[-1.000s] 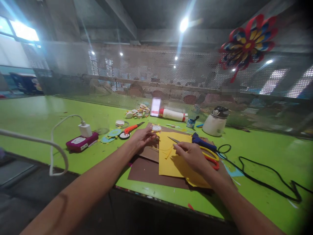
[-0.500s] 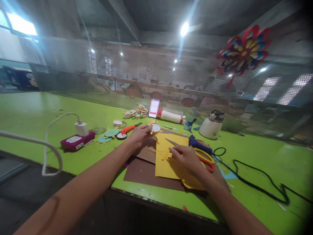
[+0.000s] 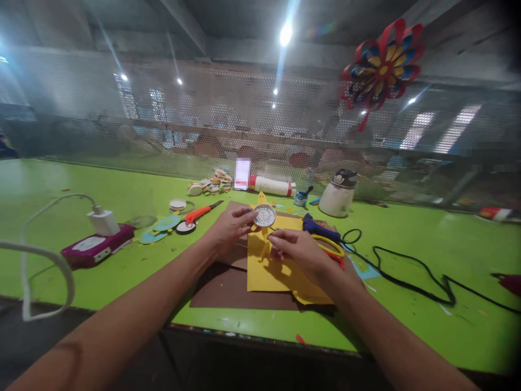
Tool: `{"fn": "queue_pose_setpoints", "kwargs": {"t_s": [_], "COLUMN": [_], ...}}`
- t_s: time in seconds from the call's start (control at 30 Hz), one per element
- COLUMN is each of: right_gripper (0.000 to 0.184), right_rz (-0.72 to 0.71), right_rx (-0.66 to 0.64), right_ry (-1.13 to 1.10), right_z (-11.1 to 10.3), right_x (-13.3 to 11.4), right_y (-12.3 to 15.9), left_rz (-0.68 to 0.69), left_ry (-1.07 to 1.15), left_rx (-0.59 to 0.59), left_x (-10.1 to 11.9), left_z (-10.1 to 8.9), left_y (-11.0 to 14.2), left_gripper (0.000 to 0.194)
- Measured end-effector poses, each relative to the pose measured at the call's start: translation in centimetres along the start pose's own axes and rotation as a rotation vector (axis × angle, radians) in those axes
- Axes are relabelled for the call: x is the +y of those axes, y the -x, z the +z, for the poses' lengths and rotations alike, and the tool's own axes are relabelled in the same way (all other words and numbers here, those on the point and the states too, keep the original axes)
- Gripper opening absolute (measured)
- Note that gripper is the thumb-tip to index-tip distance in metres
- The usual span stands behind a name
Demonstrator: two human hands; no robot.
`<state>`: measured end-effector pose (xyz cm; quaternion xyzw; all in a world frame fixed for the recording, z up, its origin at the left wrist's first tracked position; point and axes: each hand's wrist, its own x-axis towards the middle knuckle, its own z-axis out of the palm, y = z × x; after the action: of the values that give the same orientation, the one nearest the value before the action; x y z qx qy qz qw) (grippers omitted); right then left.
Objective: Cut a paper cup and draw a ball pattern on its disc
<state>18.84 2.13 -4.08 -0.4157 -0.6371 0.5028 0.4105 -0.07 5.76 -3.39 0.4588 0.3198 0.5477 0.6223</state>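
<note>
left hand (image 3: 230,227): pinching round white disc (image 3: 264,215), lifted over yellow paper (image 3: 268,269) | right hand (image 3: 299,252): just below-right of disc, fingers curled, grip unclear | nearer: left

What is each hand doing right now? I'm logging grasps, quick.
Left hand: closed on the small round white disc, lifted above the yellow paper.
Right hand: fingers curled over the yellow paper; grip cannot be told.
</note>
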Motion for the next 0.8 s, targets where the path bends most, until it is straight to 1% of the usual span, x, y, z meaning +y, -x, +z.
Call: {"fn": "queue_pose_setpoints", "kwargs": {"t_s": [0.13,0.23,0.37,0.57,0.7,0.8], "right_gripper": [0.046,0.045,0.040,0.042,0.035,0.025], "right_rz": [0.033,0.034,0.029,-0.001,-0.002,0.006], "right_rx": [-0.022,-0.025,-0.020,0.007,-0.029,-0.023], "right_ry": [-0.089,-0.141,-0.208,-0.239,-0.207,-0.195], "right_z": [0.5,0.6,0.4,0.4,0.6,0.4], "right_x": [0.3,0.3,0.4,0.7,0.1,-0.6], "right_y": [0.0,0.1,0.2,-0.1,0.3,0.7], "left_rz": [0.005,0.003,0.004,0.006,0.013,-0.003], "left_ry": [0.007,-0.006,-0.004,0.014,0.024,0.019], "left_rx": [-0.041,-0.045,-0.045,-0.071,-0.051,-0.032], "left_x": [0.0,0.1,0.3,0.4,0.5,0.7], "left_z": [0.8,0.9,1.0,1.4,1.2,1.0], "left_y": [0.7,0.9,1.1,1.3,1.2,1.1], "left_gripper": [0.040,0.047,0.046,0.046,0.045,0.038]}}
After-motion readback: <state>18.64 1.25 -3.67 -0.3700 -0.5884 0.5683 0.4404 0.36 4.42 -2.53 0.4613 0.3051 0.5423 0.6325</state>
